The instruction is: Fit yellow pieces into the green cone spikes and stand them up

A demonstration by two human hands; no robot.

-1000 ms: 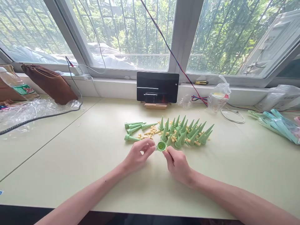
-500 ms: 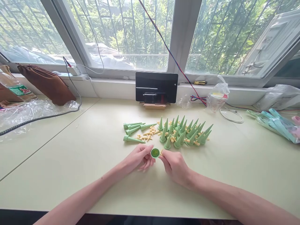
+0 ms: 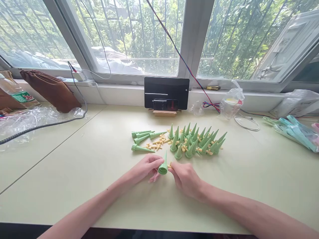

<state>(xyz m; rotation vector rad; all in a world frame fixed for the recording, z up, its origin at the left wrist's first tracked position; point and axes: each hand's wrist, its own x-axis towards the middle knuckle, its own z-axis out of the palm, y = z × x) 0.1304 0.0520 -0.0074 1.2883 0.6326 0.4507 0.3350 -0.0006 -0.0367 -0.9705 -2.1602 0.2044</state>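
A green plastic watering spike (image 3: 163,166) is pinched in my left hand (image 3: 149,166), its pointed tip up and its hollow wide end tilted toward me. My right hand (image 3: 185,176) grips a small yellow valve (image 3: 169,165) close against the spike's right side; the fingers hide most of it, and I cannot tell if it is seated in the spike. Beyond my hands, several loose green spikes (image 3: 142,148) lie on their sides beside a small heap of yellow valves (image 3: 159,142). To the right, many spikes with yellow valves on them (image 3: 189,151) stand in a cluster.
A dark tablet (image 3: 166,91) with a phone before it leans at the back of the pale table (image 3: 112,199). On the left are a brown pouch (image 3: 53,91), a black cable (image 3: 50,125) and clear plastic. A bagged cup (image 3: 230,104) and blue-green plastic items (image 3: 299,132) are at right.
The spike in my left hand has swung from its open end facing me to its tip pointing up. My right hand stays beside it with the yellow valve.
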